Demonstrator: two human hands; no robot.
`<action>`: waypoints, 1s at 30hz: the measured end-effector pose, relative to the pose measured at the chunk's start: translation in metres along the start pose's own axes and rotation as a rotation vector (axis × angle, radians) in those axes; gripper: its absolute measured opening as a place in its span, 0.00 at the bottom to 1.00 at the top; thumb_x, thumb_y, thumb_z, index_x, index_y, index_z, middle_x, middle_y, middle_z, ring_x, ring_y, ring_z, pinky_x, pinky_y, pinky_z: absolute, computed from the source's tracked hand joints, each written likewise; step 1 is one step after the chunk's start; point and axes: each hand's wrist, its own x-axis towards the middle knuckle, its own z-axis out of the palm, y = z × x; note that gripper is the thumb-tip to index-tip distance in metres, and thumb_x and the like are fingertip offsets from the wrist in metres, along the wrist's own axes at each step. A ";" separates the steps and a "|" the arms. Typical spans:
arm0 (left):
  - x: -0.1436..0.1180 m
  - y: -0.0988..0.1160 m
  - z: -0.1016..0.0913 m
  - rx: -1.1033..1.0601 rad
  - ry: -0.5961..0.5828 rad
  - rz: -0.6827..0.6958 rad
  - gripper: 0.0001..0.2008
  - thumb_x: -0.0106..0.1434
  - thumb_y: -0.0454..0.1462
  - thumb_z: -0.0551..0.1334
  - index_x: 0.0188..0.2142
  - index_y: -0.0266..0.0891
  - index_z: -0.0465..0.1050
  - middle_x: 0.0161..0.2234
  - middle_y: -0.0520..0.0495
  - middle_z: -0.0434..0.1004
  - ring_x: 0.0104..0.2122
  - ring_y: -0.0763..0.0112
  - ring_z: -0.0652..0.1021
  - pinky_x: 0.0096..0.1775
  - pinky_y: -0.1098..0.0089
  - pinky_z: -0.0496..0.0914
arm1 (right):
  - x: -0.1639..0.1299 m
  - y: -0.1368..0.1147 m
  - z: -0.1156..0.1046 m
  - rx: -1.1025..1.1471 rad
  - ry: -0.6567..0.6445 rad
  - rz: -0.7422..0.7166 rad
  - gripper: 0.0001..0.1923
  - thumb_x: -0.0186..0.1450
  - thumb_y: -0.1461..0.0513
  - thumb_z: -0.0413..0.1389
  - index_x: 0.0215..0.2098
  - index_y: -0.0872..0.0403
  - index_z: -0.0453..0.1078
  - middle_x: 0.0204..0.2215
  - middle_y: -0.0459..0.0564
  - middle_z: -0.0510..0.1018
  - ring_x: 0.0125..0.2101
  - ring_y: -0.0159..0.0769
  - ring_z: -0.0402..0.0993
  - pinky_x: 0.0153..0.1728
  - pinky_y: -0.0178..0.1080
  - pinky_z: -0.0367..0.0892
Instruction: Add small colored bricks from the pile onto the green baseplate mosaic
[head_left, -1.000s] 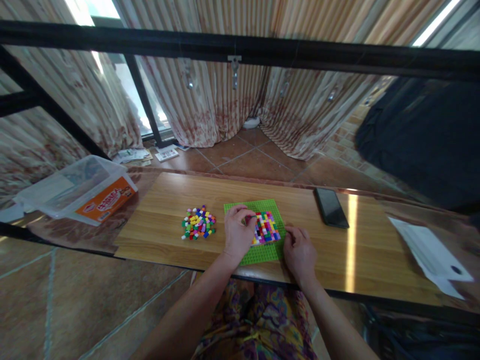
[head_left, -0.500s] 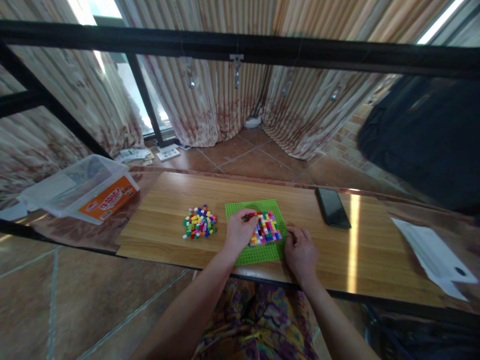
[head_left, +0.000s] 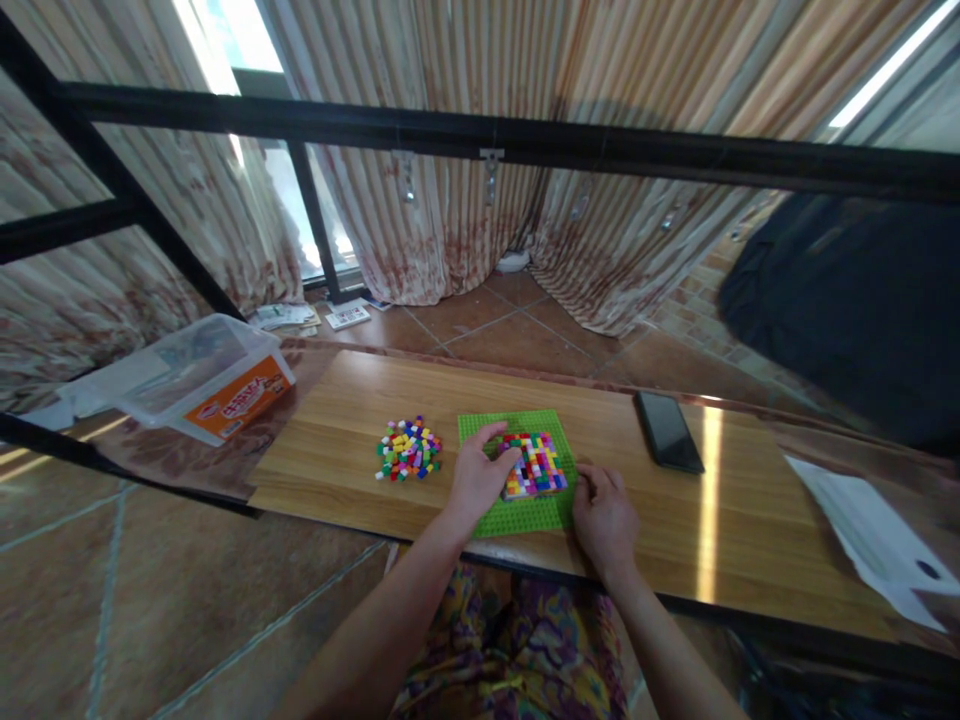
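Note:
A green studded baseplate (head_left: 510, 518) lies on the wooden table, bearing a patch of many-coloured small bricks (head_left: 536, 465) set close together. Over the left side of this patch is my left hand (head_left: 480, 475), its thumb and forefinger apart, the thumb at the bricks' edge. Nothing shows between those fingers. My right hand (head_left: 606, 515) rests at the baseplate's right edge, fingers curled, thumb and forefinger closed at the rim. To the left of the plate sits a loose heap of small coloured bricks (head_left: 409, 448).
A black phone (head_left: 669, 432) lies on the table at the right, with a white sheet-like piece (head_left: 862, 520) farther right. Beyond the table's left end stands a clear plastic box (head_left: 202, 375) with an orange label. A black metal rail (head_left: 450, 130) crosses in front of the curtains.
My left forefinger and thumb have spread apart over the bricks, where they were close together before. My right hand stays at the baseplate's edge. The whole view has shifted slightly.

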 end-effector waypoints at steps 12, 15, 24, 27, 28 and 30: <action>-0.061 -0.017 -0.086 0.316 0.157 0.074 0.09 0.59 0.36 0.58 0.40 0.38 0.71 0.35 0.47 0.76 0.35 0.68 0.76 0.39 0.67 0.71 | -0.001 0.004 0.001 -0.018 -0.015 -0.005 0.14 0.64 0.60 0.46 0.41 0.54 0.72 0.39 0.51 0.74 0.35 0.34 0.69 0.34 0.35 0.58; -0.065 -0.020 -0.105 0.426 0.226 0.094 0.07 0.60 0.36 0.58 0.38 0.39 0.71 0.33 0.48 0.75 0.32 0.69 0.76 0.36 0.69 0.71 | -0.001 0.005 0.001 -0.020 -0.007 -0.013 0.15 0.64 0.60 0.46 0.41 0.55 0.72 0.39 0.52 0.74 0.36 0.35 0.69 0.34 0.36 0.58; -0.053 -0.018 -0.101 0.757 0.155 0.145 0.08 0.61 0.33 0.56 0.39 0.41 0.71 0.40 0.45 0.73 0.36 0.66 0.75 0.37 0.68 0.70 | -0.001 0.007 0.001 -0.029 -0.002 -0.038 0.15 0.64 0.60 0.46 0.41 0.54 0.72 0.39 0.53 0.73 0.35 0.35 0.68 0.33 0.37 0.58; -0.050 -0.018 -0.098 0.875 0.154 0.143 0.07 0.61 0.34 0.56 0.38 0.41 0.71 0.39 0.45 0.73 0.37 0.64 0.75 0.37 0.67 0.69 | -0.001 0.007 0.002 -0.024 0.001 -0.048 0.15 0.64 0.60 0.46 0.41 0.54 0.71 0.39 0.53 0.73 0.36 0.36 0.68 0.33 0.37 0.59; -0.049 -0.017 -0.097 0.902 0.153 0.142 0.07 0.61 0.34 0.56 0.38 0.41 0.71 0.39 0.45 0.73 0.37 0.63 0.75 0.37 0.67 0.69 | -0.001 0.007 0.001 -0.023 0.001 -0.048 0.15 0.64 0.60 0.45 0.40 0.54 0.71 0.39 0.52 0.73 0.36 0.36 0.68 0.34 0.37 0.59; -0.047 -0.017 -0.098 0.943 0.142 0.135 0.07 0.62 0.35 0.56 0.38 0.41 0.71 0.39 0.44 0.73 0.37 0.63 0.75 0.38 0.67 0.69 | -0.001 0.007 0.001 -0.028 0.000 -0.044 0.14 0.64 0.60 0.46 0.40 0.54 0.71 0.39 0.52 0.74 0.36 0.36 0.68 0.34 0.37 0.59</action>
